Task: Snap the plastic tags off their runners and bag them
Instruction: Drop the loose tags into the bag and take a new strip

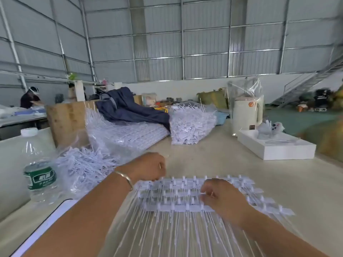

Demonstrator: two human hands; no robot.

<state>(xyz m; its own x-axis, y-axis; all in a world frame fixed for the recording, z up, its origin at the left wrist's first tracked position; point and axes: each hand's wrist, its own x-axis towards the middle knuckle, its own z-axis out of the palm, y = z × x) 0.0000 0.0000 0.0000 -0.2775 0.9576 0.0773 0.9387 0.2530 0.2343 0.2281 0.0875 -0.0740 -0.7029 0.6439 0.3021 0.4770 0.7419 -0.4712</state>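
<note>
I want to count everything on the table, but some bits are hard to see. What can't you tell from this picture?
- Left hand, head view: fingers curl away from the camera, so what they hold is hidden.
- Right hand: covers part of the tag sheet; tags beneath are uncountable.
- Tag sheet's thin stems: cut off by the bottom edge.
- Bottle label: too small to read.
- Dark cloth: hides what lies under it.

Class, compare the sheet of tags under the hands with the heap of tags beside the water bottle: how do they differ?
The sheet of tags lies flat, its tags in joined, ordered rows; the heap of tags is loose and jumbled. Both hands touch the sheet; nothing touches the heap, which sits in clear plastic. Both are white plastic.
</note>
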